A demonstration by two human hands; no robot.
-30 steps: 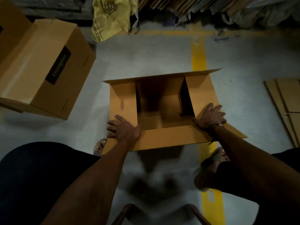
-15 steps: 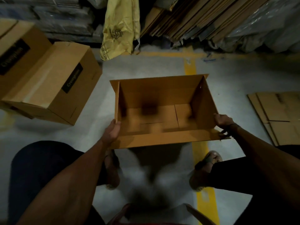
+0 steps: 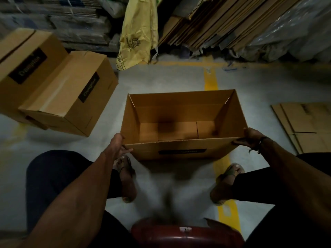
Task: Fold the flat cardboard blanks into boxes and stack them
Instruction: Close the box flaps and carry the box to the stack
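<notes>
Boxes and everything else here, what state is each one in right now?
Open box: upright, top open, bottom flaps folded shut, held at both sides.
Left hand: fingers flat against the box's left corner.
Right hand: grips the box's right edge.
Finished boxes: closed, lying tilted together.
Flat blanks: unfolded, on the floor.
Yellow bag: hanging, crumpled.

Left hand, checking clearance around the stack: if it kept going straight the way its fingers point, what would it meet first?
The left hand points forward-right; its fingers already touch the near-left corner of the open brown cardboard box. It would meet that box wall first, as far as depth shows.
</notes>
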